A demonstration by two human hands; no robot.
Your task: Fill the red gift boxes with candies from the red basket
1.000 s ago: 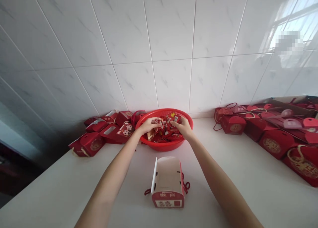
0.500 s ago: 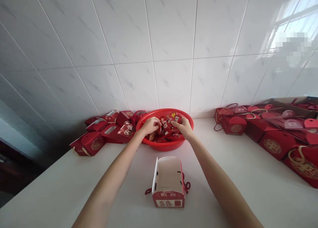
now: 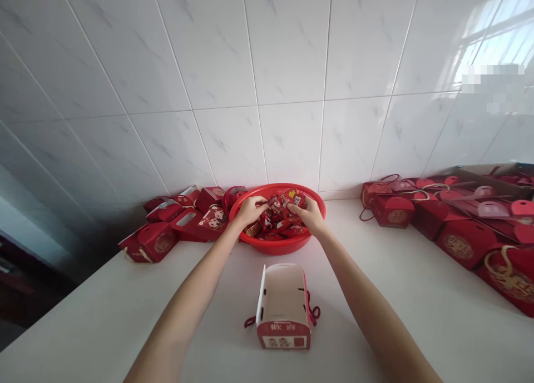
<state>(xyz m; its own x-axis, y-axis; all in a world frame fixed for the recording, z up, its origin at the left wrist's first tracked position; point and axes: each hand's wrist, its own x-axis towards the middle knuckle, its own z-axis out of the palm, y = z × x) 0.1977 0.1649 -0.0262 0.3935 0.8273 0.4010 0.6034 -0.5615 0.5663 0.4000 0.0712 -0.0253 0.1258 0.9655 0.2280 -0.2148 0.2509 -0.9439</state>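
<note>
A red plastic basket [image 3: 275,247] full of small red-wrapped candies [image 3: 287,227] stands against the wall. My left hand [image 3: 251,209] reaches over its left side, thumb and fingers pinched together at the candies; what lies between the tips is too small to make out. On the right side, my right hand [image 3: 309,213] closes its thumb and fingers on a red candy packet [image 3: 298,200]. Nearer to me, between my forearms, an open paper gift box [image 3: 283,299] shows its white inside. Its front is red with printed characters, and dark red cords hang at both sides.
Several red gift boxes [image 3: 156,241] sit in a group left of the basket. Many more red boxes [image 3: 459,241], some with cord handles, cover the right side of the white table [image 3: 200,338]. A tiled wall [image 3: 287,138] rises directly behind.
My left hand has shifted slightly up and back from the candies, and a red packet near its fingertips now lies lower in the pile. My right hand stays almost in place.
</note>
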